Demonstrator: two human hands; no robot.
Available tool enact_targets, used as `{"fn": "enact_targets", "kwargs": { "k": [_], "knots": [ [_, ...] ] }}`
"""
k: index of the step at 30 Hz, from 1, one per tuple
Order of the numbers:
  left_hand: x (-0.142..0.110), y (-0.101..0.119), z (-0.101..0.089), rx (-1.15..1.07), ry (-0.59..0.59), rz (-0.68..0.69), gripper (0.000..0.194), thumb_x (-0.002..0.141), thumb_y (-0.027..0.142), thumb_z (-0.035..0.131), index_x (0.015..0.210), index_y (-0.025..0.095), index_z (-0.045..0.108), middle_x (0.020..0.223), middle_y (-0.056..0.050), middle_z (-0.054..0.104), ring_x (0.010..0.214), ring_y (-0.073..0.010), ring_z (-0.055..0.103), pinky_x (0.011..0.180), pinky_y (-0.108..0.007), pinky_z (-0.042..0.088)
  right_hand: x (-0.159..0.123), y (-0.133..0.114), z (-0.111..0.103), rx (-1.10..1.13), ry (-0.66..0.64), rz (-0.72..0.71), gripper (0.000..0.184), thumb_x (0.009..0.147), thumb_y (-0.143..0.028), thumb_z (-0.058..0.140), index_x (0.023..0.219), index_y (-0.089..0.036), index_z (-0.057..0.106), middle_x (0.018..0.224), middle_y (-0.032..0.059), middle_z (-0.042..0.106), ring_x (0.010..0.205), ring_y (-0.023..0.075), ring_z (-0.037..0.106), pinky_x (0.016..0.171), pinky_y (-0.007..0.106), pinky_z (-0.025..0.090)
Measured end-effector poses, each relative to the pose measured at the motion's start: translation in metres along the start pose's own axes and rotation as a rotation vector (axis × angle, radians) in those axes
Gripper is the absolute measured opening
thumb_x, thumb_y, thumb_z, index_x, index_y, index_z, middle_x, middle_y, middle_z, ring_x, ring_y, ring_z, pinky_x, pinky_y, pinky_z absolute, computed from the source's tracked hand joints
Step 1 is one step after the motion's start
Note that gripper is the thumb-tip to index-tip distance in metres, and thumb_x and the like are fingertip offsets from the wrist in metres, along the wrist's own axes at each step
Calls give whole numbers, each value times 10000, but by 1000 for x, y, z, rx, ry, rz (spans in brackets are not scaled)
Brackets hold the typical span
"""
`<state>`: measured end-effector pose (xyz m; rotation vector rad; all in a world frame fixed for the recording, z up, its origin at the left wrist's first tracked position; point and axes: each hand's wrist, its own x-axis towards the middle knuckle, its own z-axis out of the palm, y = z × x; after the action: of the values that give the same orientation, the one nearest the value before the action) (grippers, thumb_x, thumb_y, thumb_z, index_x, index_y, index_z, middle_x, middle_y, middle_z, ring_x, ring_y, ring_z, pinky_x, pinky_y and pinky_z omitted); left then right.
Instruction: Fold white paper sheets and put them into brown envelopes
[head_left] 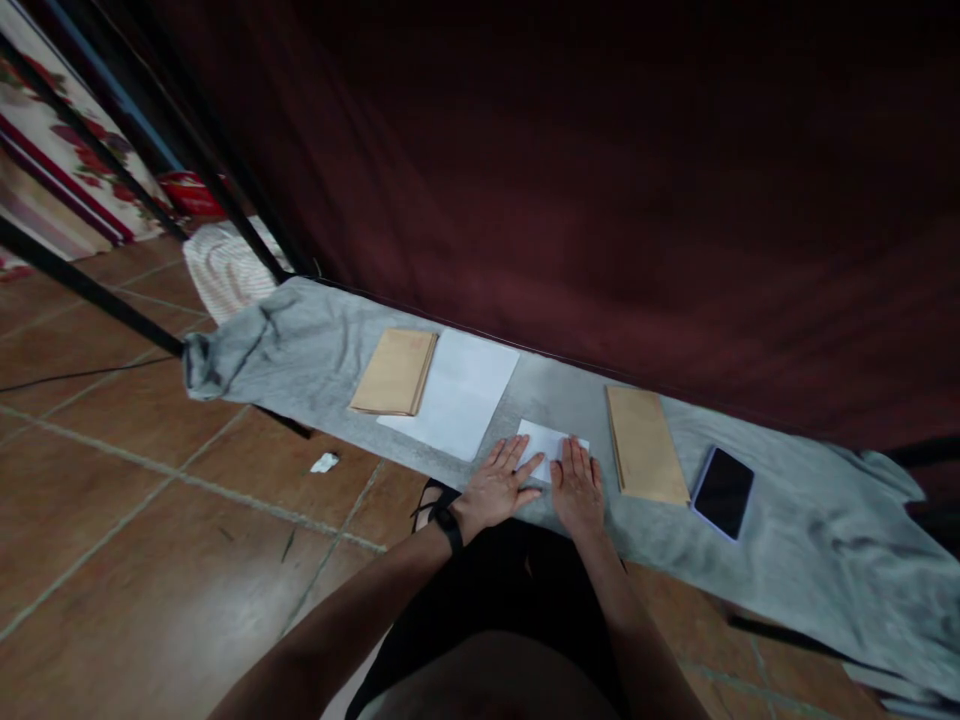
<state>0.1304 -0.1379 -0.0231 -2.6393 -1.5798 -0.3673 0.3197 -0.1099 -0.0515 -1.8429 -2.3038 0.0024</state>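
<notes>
A small folded sheet of white paper (544,440) lies on the grey cloth in front of me. Over its left edge rests my left hand (495,485), flat with the fingers spread and a dark band on the wrist. My right hand (577,488) lies on the paper's right side, fingers stretched out flat. Neither hand grips anything. Part of the paper is hidden beneath my fingers. Left of it are larger white sheets (469,395), partly under a stack of brown envelopes (395,370). More brown envelopes (649,445) lie just right of my right hand.
A phone (722,492) with a dark screen lies right of the envelopes. Grey cloth (300,340) covers the narrow bench, bunched at both ends. A dark red curtain (562,200) hangs behind it. Black metal bars (90,290) stand at the left, above the tiled floor (150,560).
</notes>
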Motion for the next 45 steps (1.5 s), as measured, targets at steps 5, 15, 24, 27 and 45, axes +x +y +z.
{"fn": "enact_targets", "kwargs": {
  "k": [5, 15, 24, 27, 45],
  "knots": [
    [-1, -1, -3, 1, -13, 9, 699, 965, 625, 415, 1558, 276, 294, 1654, -126, 234, 1520, -271, 231, 1226, -472, 187, -5, 6, 6, -2, 105, -13, 591, 1038, -327, 263, 1562, -55, 273, 1585, 186, 357, 1468, 282, 313, 1168, 492, 275],
    [-2, 1, -3, -8, -1, -8, 657, 965, 606, 437, 1540, 303, 340, 1651, -104, 256, 1508, -274, 263, 1224, -478, 195, -22, 22, 6, -21, 206, -8, 564, 1035, -272, 227, 1561, -76, 288, 1549, 189, 421, 1410, 288, 408, 1147, 484, 307],
    [1, 0, -2, -7, 9, 7, 666, 975, 592, 425, 1554, 286, 307, 1638, -118, 289, 1507, -273, 269, 1220, -487, 226, -51, -12, -9, 29, 165, -149, 532, 1066, -324, 240, 1536, -104, 359, 1577, 153, 386, 1453, 267, 352, 1185, 483, 257],
    [2, -1, -2, -1, 1, 6, 654, 980, 557, 446, 1553, 270, 314, 1632, -131, 295, 1507, -277, 268, 1219, -489, 236, -54, -17, -13, 36, 135, -156, 531, 1068, -344, 259, 1536, -117, 367, 1564, 137, 410, 1443, 258, 376, 1195, 470, 244],
    [9, 9, 11, 30, 32, -50, 632, 1016, 506, 362, 1525, 132, 356, 1595, -176, 351, 1508, -275, 257, 1231, -513, 237, -68, 14, -15, 3, 179, -60, 543, 1063, -361, 316, 1539, -103, 357, 1542, 146, 438, 1420, 283, 417, 1180, 481, 287]
  ]
}}
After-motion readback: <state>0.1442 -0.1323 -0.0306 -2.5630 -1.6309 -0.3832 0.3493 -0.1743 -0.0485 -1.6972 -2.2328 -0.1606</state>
